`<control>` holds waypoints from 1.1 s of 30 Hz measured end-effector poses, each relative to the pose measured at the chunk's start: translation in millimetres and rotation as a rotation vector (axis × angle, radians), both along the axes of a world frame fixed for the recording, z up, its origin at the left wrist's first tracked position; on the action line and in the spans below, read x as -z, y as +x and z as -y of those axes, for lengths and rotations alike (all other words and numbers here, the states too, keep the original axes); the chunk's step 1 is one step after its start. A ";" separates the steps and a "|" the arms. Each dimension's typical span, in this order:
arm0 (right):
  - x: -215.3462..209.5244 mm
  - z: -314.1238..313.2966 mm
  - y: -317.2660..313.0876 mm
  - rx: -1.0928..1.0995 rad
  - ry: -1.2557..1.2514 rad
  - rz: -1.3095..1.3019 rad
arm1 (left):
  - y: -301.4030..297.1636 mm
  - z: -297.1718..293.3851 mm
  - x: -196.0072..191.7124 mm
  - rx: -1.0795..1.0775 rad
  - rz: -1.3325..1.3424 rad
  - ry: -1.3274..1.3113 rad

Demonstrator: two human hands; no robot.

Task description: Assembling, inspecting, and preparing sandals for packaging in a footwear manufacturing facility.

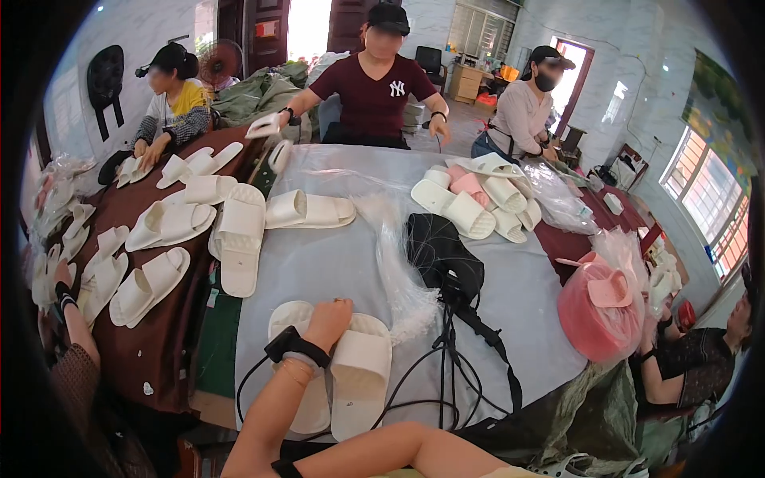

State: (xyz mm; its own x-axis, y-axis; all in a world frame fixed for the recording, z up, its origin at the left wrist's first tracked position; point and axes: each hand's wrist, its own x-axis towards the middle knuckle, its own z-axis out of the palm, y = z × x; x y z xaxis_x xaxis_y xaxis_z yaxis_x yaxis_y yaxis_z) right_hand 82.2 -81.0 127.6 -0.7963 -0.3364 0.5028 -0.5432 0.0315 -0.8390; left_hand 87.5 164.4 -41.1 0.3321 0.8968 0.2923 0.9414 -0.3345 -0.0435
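Observation:
On the grey table cover, a pair of white slippers (360, 373) lies side by side in front of me. My left hand (328, 320) is closed over their inner edges by the straps; its fingertips curl down out of sight. A black device on a band sits at this wrist. My right forearm (374, 452) crosses the lower edge toward the left, and the hand beyond its black wristband is outside the picture. Just past the slippers lies a bundle of thin clear plastic strands (398, 275). Beside it is a black fabric pouch (446, 253) with straps.
Black cables (450, 374) loop across the near table. More white slippers (243, 239) lie left and ahead; a pile with one pink slipper (468, 186) sits at back right. A pink bag-lined tub (594, 319) stands right. A co-worker (370, 95) opposite holds slippers; others work around.

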 end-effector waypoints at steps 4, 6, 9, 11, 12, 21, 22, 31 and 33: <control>8.1 8.2 -0.8 0.078 -0.013 -0.161 | -2.4 2.3 -1.0 -0.002 -0.019 -0.028; 8.4 9.0 -2.2 0.059 -0.008 -0.087 | -2.4 3.7 -3.7 0.001 -0.018 -0.034; 3.8 5.9 0.5 0.060 0.037 0.035 | -2.0 5.1 -6.1 0.003 -0.026 -0.040; 0.9 3.5 3.2 0.078 0.077 0.081 | -3.9 6.2 -5.0 0.002 -0.033 -0.039; 0.6 3.2 3.9 0.090 0.053 0.049 | -5.6 7.0 -4.4 0.003 -0.039 -0.038; 1.8 -1.3 3.3 0.006 0.097 0.091 | -2.0 1.3 -0.5 0.014 -0.003 0.008; 0.9 -0.7 2.3 -0.002 0.106 0.111 | -4.0 2.1 -0.1 0.003 -0.008 0.008; -2.7 -2.7 11.1 0.110 -0.092 0.062 | -5.7 3.3 3.8 -0.006 -0.018 -0.009; -2.6 -2.5 11.2 0.113 -0.079 0.050 | -3.1 3.2 1.5 0.007 -0.024 0.004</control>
